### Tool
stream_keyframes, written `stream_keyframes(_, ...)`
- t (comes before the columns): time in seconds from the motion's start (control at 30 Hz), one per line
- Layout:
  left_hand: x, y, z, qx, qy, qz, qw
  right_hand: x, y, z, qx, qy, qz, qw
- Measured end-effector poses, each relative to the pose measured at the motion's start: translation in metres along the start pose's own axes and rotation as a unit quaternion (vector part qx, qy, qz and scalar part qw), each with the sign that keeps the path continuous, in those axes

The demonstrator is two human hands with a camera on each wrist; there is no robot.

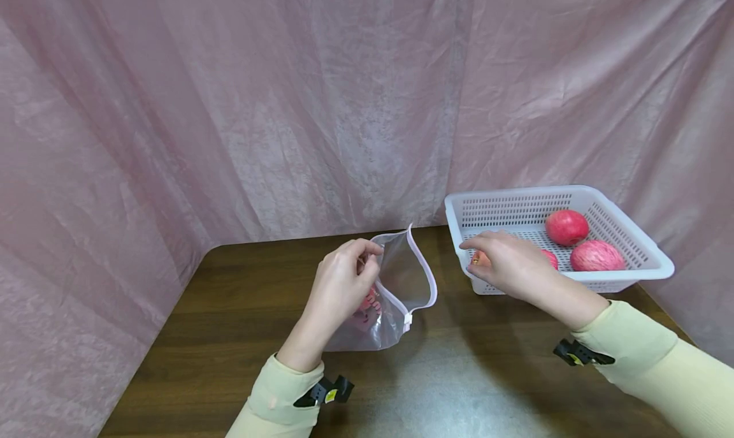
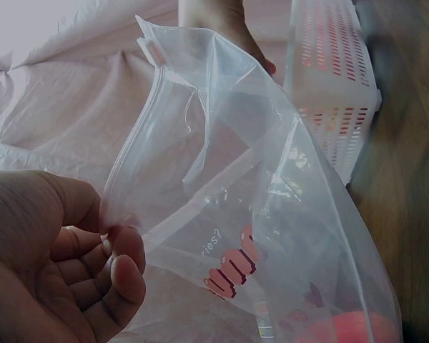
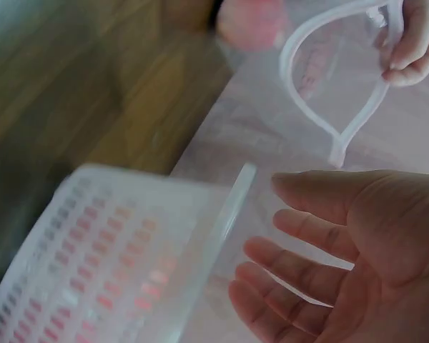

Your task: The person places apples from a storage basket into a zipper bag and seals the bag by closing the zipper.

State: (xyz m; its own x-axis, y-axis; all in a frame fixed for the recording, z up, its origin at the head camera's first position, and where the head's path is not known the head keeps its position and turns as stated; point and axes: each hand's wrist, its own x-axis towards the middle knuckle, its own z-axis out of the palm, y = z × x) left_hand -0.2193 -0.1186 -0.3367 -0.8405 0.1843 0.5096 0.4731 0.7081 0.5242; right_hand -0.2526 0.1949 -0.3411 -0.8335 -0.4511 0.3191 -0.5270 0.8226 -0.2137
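Note:
My left hand [image 1: 346,275] pinches the zip edge of a clear zip bag [image 1: 410,272] between thumb and fingers. The bag's mouth gapes toward the basket, its white slider [image 1: 408,322] at the near end. Inside, low down, lies a red apple [image 2: 350,329], partly covered by printed red lettering [image 2: 230,275] in the head view. Over the left rim of a white basket [image 1: 631,273] is my right hand [image 1: 513,266], its fingers extended and holding nothing. An apple [image 1: 480,259] shows behind its fingertips, and another [image 1: 550,258] is half hidden behind the hand.
Two more apples, one plain red [image 1: 566,227] and one streaked [image 1: 597,256], lie in the right part of the basket. Both bag and basket rest on a dark wooden table [image 1: 229,323]. A pink curtain [image 1: 344,106] hangs right behind it.

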Motion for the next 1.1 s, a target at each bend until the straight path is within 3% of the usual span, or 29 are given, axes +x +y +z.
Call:
stream_keyframes(0.2, 0.0, 0.0, 0.0, 0.008, -0.003, 0.008, 0.9999, 0.005, 0.02, -0.006, -0.045, -0.026, 0.025, 0.998)
stream_keyframes(0.5, 0.0, 0.001, -0.002, 0.012, -0.006, 0.011, 0.9999, 0.014, 0.037, -0.009, -0.06, -0.086, 0.039, 0.994)
stream_keyframes(0.77, -0.001, 0.002, -0.001, 0.012, -0.014, 0.002, 0.9998, 0.02, 0.044, -0.008, -0.053, -0.136, 0.052, 0.988)
stream_keyframes(1.1, -0.003, 0.003, 0.0, 0.009, -0.02, -0.011, 0.9997, 0.025, 0.055, -0.003, -0.039, -0.189, 0.038, 0.98)
